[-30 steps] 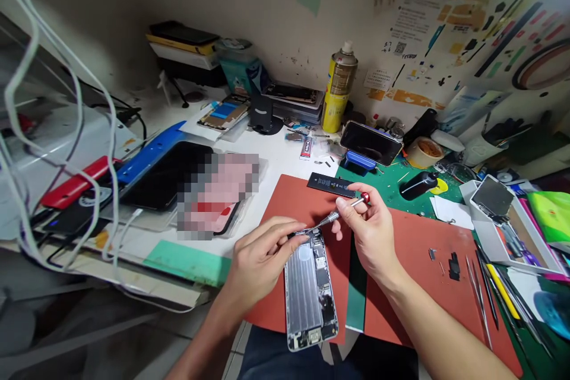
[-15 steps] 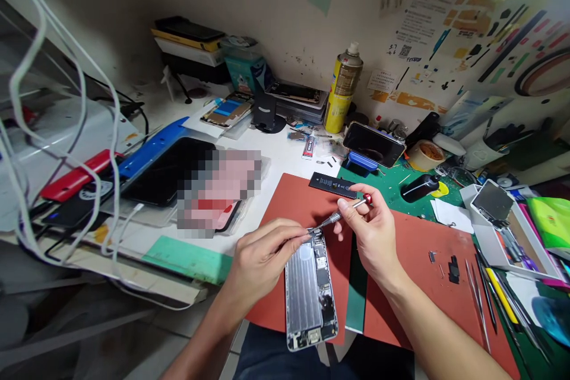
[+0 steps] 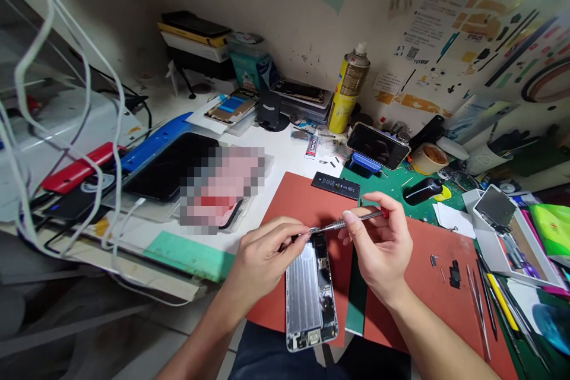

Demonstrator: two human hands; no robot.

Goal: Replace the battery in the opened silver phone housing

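An opened phone housing (image 3: 307, 294) lies lengthwise on the red-brown mat (image 3: 289, 202), its bare metal battery bay and inner parts showing. My right hand (image 3: 378, 243) grips a small screwdriver (image 3: 341, 224) with a red cap, held nearly level. Its tip reaches the top end of the housing, beside the fingertips of my left hand (image 3: 269, 252). Those fingers are pinched together at the housing's top edge; what they hold, if anything, is too small to make out. Behind the hands lies a black phone battery (image 3: 335, 185), apart from both.
At right are loose small parts (image 3: 454, 274), tweezers (image 3: 478, 303), several slim tools and a white box (image 3: 512, 243). A phone on a blue stand (image 3: 377, 145) and a yellow spray can (image 3: 350, 89) stand behind. White cables (image 3: 93, 130) hang at left.
The screwdriver has tilted from slanted to nearly level, and my right hand has shifted right and slightly down. My left hand stays pinched at the housing's top. The camera view has turned slightly.
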